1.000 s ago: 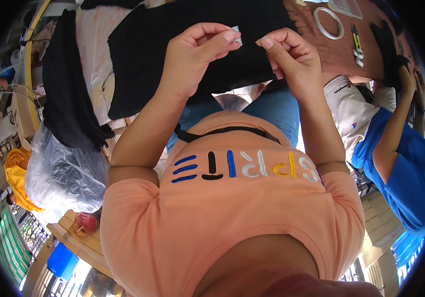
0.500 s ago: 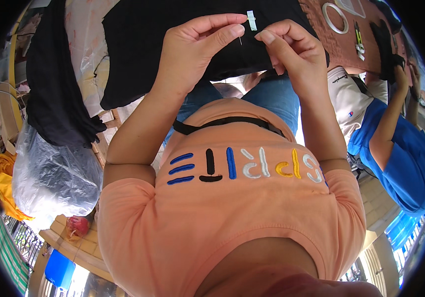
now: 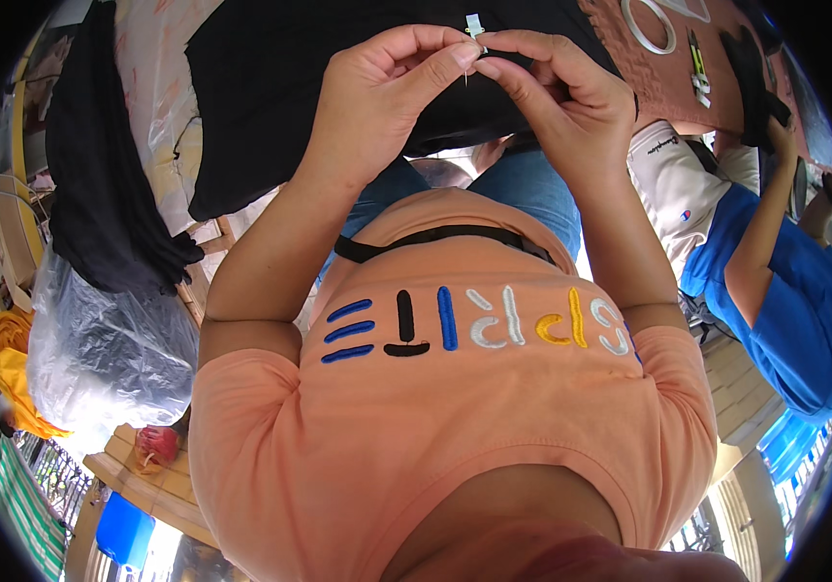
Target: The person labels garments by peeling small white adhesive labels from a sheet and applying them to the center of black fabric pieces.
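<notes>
Black cloth lies spread over the work surface beneath both hands. My left hand pinches a thin metal needle, whose end sticks out below the thumb. Its fingertips meet those of my right hand, which is closed in a pinch over the cloth. What the right fingertips hold, if anything, is too small to make out. Just beyond the fingertips, a small pale tag shows against the black cloth, its lower part covered by the fingers.
At the far right a white ring-shaped roll and a yellow-green cutter lie on a reddish mat. A co-worker in blue sits at right. Dark cloth and a clear plastic bag are at left.
My right hand has moved left, and its fingertips now meet those of my left hand. The left hand keeps its pinch on the needle. The co-worker's arm has shifted slightly.
</notes>
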The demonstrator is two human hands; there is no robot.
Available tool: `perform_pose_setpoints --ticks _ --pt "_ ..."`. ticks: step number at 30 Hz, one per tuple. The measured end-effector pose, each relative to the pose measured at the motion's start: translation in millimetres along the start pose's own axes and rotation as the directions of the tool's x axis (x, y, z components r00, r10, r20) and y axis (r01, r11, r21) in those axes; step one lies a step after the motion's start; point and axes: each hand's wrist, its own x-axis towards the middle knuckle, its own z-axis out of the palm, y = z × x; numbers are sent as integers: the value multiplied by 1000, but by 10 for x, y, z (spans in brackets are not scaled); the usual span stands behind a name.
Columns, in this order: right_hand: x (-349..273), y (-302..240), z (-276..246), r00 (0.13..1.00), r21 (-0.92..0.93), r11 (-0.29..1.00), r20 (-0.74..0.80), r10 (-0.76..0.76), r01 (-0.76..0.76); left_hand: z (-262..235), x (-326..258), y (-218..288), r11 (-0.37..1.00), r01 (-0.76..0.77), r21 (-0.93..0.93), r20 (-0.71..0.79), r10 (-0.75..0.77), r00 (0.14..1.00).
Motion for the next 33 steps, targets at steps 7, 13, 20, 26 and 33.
perform_pose_setpoints --ticks 7,13,20,26,33 --pt "32 94 -138 985 -146 976 -39 -167 159 42 31 7 995 95 -43 10 -95 995" --pt "14 67 -65 993 263 964 -117 -16 46 122 51 -23 996 57 -72 9 -57 998" --pt "-35 201 -108 996 380 921 -67 -62 83 169 39 -17 999 28 -17 45 -27 999" --pt "-46 159 -101 993 289 951 -67 -96 112 185 25 -30 999 -44 0 8 44 999" --pt "-56 153 -106 991 225 966 -65 -113 125 213 1 15 998 -33 47 7 33 999"
